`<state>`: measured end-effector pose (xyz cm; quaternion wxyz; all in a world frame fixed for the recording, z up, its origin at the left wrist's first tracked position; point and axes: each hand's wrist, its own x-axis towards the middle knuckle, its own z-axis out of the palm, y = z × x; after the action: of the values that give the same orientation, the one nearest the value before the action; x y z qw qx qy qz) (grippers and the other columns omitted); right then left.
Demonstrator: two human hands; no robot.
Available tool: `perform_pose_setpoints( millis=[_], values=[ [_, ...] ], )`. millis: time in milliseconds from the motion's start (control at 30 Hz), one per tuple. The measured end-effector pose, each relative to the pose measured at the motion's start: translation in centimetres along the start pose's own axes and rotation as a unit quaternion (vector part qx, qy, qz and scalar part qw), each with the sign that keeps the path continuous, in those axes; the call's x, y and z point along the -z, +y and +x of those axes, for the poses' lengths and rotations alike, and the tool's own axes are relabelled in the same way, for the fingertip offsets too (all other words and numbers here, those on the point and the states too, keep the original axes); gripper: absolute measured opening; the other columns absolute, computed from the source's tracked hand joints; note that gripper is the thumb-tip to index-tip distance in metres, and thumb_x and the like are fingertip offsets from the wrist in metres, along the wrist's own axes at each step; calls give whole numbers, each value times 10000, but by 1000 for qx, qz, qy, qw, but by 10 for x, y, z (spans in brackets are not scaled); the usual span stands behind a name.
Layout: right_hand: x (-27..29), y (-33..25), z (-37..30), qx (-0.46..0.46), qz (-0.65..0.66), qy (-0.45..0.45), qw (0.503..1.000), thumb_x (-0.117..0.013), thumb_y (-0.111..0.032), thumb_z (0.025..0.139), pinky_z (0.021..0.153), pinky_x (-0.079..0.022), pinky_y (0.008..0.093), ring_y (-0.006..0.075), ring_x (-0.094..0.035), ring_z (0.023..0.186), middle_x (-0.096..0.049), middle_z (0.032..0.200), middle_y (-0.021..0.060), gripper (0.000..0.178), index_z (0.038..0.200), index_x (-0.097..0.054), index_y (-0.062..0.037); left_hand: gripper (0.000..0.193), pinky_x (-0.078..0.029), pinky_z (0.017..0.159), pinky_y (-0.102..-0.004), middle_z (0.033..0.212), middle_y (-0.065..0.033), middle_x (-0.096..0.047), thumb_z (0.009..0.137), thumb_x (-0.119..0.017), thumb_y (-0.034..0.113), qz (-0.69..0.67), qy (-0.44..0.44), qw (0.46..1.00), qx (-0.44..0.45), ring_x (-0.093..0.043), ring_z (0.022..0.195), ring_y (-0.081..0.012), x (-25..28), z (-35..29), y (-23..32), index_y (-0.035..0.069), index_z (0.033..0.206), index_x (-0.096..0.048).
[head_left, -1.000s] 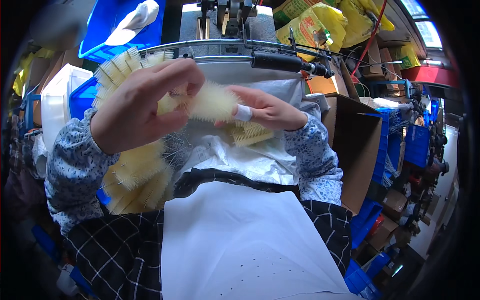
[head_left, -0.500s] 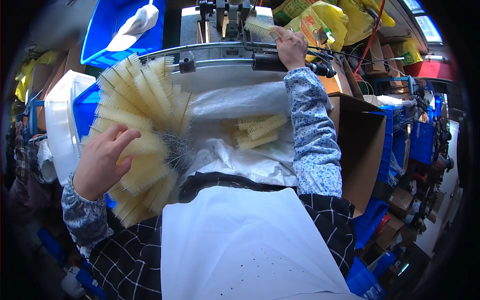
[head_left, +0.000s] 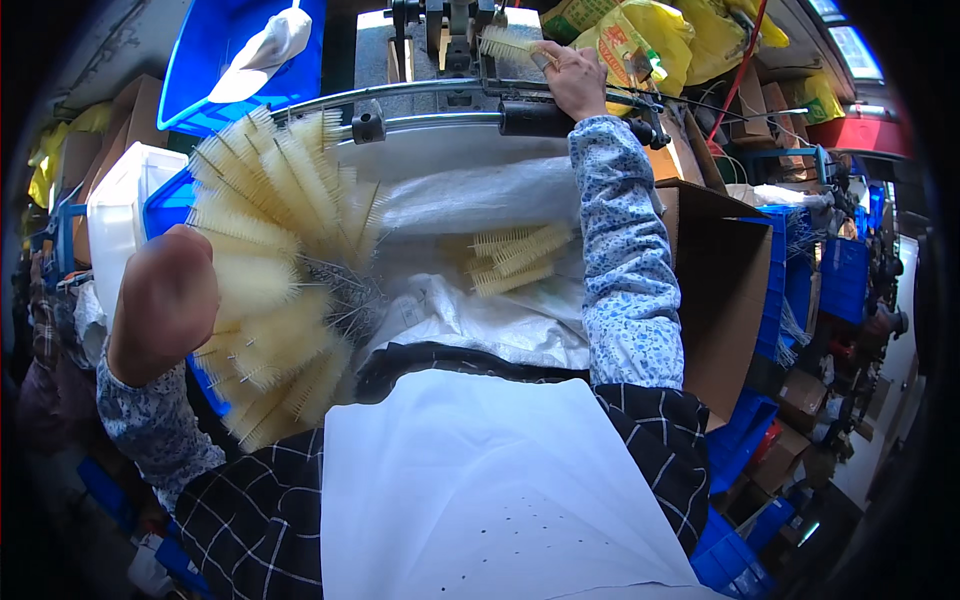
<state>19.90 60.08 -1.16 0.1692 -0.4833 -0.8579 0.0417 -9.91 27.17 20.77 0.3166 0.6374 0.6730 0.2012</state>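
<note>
My right hand (head_left: 577, 82) is at the machine (head_left: 458, 55), its fingers closed round one end of a cream-coloured bristle brush (head_left: 506, 46). The brush points left toward the machine's metal parts. My left hand (head_left: 165, 300) is raised at the left edge of a big fanned heap of similar brushes (head_left: 265, 250). Motion smears it, so its fingers cannot be made out. Thin wire ends of the heaped brushes gather in a tangle (head_left: 345, 300) on the heap's right side. Several more brushes (head_left: 520, 258) lie on white sheeting between my arms.
A metal bar with a black roller (head_left: 540, 119) crosses in front of the machine. A blue bin with a white cap (head_left: 265, 55) stands at the far left, a white plastic container (head_left: 125, 205) below it. To the right are an open cardboard box (head_left: 725, 290) and yellow bags (head_left: 645, 45).
My left hand has moved left, away from over the brush heap, and is now blurred. My right hand and its brush have shifted slightly left and up.
</note>
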Motion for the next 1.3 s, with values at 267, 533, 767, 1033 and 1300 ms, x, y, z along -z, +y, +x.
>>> perform_pose_setpoints(
  millis=[267, 533, 767, 1033, 1300],
  values=[
    [-26, 20, 22, 61, -64, 32, 996, -462, -179, 803, 961, -159, 523, 226, -328, 1178, -490, 1125, 22, 365, 1144, -482, -307, 408, -324, 697, -216, 812, -22, -348, 581, -472, -77, -22, 116, 990, -81, -367, 734, -118, 18, -1, -7, 45, 969, -440],
    [7, 17, -5, -80, -88, 59, 991, -575, -314, 726, 855, -294, 472, 246, -393, 1108, -470, 1158, 57, 531, 1209, -429, -151, 465, -338, 698, -215, 822, -22, -362, 550, -484, -143, -21, 112, 988, -104, -389, 739, -114, 20, 0, -5, 49, 971, -442],
    [-6, 18, -5, -71, 23, 82, 994, -564, -245, 737, 823, -355, 426, 245, -524, 965, -559, 1046, 76, 374, 1087, -553, -116, 440, -331, 691, -206, 808, -19, -358, 563, -483, -131, -8, 117, 986, -120, -386, 733, -105, 25, 6, 2, 41, 966, -446],
    [-15, -34, -1, -73, 19, 92, 993, -580, -175, 719, 775, -346, 418, 237, -548, 907, -574, 956, 69, 295, 1003, -591, -98, 424, -321, 668, -209, 799, -17, -350, 555, -488, -123, -1, 121, 985, -123, -368, 711, -98, 30, 0, 5, 49, 940, -444],
    [-23, -111, 5, -88, -5, 25, 996, -548, -199, 765, 782, -355, 441, 236, -536, 943, -560, 991, 60, 297, 1044, -566, -98, 403, -320, 661, -209, 788, -18, -345, 555, -484, -118, -30, 87, 985, -147, -364, 699, -99, 20, 16, 18, 53, 918, -441]
  ],
)
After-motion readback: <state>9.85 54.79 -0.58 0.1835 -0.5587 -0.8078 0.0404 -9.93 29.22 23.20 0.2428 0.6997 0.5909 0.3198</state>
